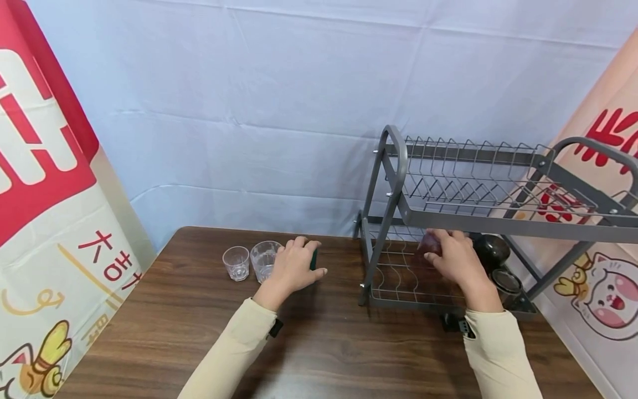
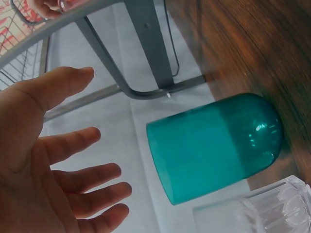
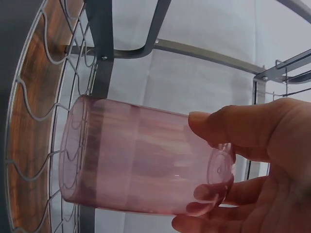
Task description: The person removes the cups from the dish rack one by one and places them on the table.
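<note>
My right hand (image 1: 459, 260) holds a translucent pink cup (image 3: 141, 155) by its base, thumb on one side and fingers on the other. Its mouth faces down at the wires of the lower shelf (image 1: 399, 271) of the dish rack. Over the table, my left hand (image 1: 294, 265) has its fingers spread and holds nothing. Close to it, a teal cup (image 2: 209, 148) stands upright, apart from the fingers in the left wrist view. Beside that are a larger clear glass (image 1: 263, 259) and a small clear glass (image 1: 236, 265).
The grey two-tier dish rack (image 1: 399, 166) stands at the right, its upper wire tier above my right hand. A black rounded vessel (image 1: 493, 250) and a dark glass-like vessel (image 1: 506, 281) sit at the lower shelf's right end. Cloth hangs behind the wooden table (image 1: 329, 343).
</note>
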{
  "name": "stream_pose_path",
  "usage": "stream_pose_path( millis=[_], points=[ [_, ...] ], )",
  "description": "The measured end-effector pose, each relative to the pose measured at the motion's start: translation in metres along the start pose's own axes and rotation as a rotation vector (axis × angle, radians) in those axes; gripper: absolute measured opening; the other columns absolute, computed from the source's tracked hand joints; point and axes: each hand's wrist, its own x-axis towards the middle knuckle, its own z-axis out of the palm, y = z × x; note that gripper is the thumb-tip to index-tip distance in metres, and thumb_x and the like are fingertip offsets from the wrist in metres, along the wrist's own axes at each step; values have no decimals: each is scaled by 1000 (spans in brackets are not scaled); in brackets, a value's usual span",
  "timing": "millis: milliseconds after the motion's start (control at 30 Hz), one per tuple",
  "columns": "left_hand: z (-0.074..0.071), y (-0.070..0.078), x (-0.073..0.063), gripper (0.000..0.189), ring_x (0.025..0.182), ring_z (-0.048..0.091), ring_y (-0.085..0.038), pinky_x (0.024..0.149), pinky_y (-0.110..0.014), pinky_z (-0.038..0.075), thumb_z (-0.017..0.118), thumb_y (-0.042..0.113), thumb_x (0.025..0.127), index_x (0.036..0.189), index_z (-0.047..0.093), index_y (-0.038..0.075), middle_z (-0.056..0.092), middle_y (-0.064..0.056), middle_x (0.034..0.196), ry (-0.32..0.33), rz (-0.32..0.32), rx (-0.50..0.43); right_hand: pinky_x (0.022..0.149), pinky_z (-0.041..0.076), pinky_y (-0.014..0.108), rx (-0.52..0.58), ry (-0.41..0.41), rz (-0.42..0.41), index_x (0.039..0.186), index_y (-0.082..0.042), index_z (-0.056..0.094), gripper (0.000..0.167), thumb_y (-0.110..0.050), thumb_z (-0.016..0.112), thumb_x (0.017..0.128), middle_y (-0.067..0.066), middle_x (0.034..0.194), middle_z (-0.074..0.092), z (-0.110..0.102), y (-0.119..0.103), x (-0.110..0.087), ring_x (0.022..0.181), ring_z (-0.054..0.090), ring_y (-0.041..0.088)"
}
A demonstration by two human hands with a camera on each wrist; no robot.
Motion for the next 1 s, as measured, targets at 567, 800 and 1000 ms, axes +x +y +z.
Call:
stream_pose_path(
  millis=[567, 800, 1000],
  points=[
    [-9, 11, -23, 49, 103, 50, -32, 77, -45, 41, 68, 36, 83, 126, 57, 15, 52, -12, 118, -8, 89, -21, 62, 42, 62, -33, 3, 15, 120, -5, 53, 49, -14, 70, 75, 36, 117, 39, -11, -22, -22, 98, 38, 54],
    [-12, 16, -35, 51, 102, 50, -30, 75, -43, 40, 69, 39, 82, 125, 58, 16, 53, -11, 117, -9, 92, -31, 64, 43, 63, -17, 16, -24, 117, -5, 55, 47, -14, 71, 74, 35, 116, 41, -16, -32, -31, 99, 39, 54],
    [-11, 18, -42, 51, 101, 51, -29, 75, -43, 41, 70, 40, 80, 123, 59, 16, 53, -10, 117, 11, 100, -59, 65, 42, 62, -6, 38, -51, 117, -7, 56, 47, -14, 73, 74, 34, 116, 42, -17, -38, -38, 101, 39, 53]
  ],
)
